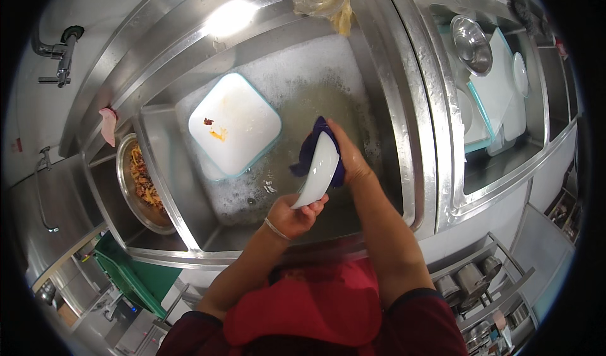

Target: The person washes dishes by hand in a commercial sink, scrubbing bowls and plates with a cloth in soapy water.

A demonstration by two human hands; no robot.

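From my console I'm watching the left hand gripping one dish, the right hand holding one cloth against it, one tray sitting in suds.

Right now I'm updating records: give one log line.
left hand: grips dish; right hand: holds cloth against dish; tray: in sink

The bowl hides the middle of the cloth, which covers part of the right hand. Murky water hides the sink's floor. The divider covers the pan's right side; its scraps are too small to identify.
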